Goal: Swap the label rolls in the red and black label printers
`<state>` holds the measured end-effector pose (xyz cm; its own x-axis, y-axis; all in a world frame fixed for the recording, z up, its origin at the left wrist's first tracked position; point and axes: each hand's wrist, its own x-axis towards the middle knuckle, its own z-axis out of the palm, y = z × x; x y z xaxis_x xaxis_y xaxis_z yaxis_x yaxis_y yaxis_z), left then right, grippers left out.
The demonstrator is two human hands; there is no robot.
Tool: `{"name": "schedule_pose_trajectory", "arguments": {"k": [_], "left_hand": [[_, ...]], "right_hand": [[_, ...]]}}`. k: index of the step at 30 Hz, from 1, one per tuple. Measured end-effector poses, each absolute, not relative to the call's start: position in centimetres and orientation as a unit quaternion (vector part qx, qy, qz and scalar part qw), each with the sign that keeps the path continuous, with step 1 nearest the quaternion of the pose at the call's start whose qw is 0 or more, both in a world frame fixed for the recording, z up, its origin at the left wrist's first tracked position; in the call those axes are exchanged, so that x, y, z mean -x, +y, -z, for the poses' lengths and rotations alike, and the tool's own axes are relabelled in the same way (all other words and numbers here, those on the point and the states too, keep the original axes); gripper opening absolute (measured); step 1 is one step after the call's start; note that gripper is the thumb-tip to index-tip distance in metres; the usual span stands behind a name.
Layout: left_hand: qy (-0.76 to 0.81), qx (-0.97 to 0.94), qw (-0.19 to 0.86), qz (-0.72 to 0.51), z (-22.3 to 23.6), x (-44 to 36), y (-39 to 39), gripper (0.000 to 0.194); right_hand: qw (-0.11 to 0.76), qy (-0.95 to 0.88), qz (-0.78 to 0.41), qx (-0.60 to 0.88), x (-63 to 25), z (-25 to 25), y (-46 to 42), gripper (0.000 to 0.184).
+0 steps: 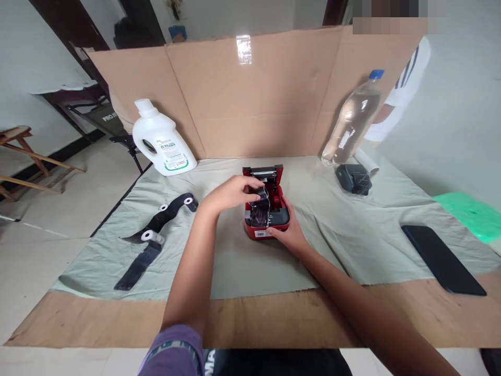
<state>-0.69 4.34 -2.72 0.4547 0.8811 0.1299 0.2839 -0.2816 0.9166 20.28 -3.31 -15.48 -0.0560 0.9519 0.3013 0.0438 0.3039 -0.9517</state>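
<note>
A small red label printer (285,201) stands on the cloth in front of me with its lid raised. My left hand (233,194) reaches over it from the left, its thumb and fingers closed on a black strip of paper or film (259,213). That strip hangs down over the printer's front edge, and its upper end by my fingertips is partly hidden. My right hand (290,230) grips the printer's right side and front corner, with the thumb at the front near a white label.
At left lie black strips (141,261) with small white rolls (152,236). A white jug (164,138) and a water bottle (354,122) stand against a cardboard screen (254,99). A dark wrapped object (353,179), a phone (444,258) and green plastic (469,214) are at right. A person's sleeve (413,65) shows behind.
</note>
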Motion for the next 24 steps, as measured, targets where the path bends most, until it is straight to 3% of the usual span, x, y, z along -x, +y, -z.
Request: {"name": "schedule_pose_trajectory", "arguments": {"k": [3,7,12,19,24], "left_hand": [[0.447,-0.695,0.366,-0.429,1.1,4.7,3.7,0.04],[0.507,-0.593,0.242,-0.577,0.8,11.1,3.4,0.036],[0.535,-0.388,0.24,-0.712,1.7,16.3,3.0,0.037],[0.724,-0.415,0.152,-0.529,6.2,18.6,-1.7,0.038],[0.763,-0.544,-0.084,-0.34,10.7,18.0,-6.0,0.03]], "right_hand": [[0.539,-0.594,-0.427,0.418,-20.3,15.2,-3.4,0.109],[0.531,-0.601,-0.425,0.419,-20.3,15.0,-3.5,0.106],[0.527,-0.601,-0.426,0.424,-20.4,15.2,-3.4,0.105],[0.524,-0.602,-0.414,0.438,-20.5,15.3,-3.2,0.105],[0.528,-0.6,-0.413,0.437,-20.4,15.3,-3.1,0.106]]}}
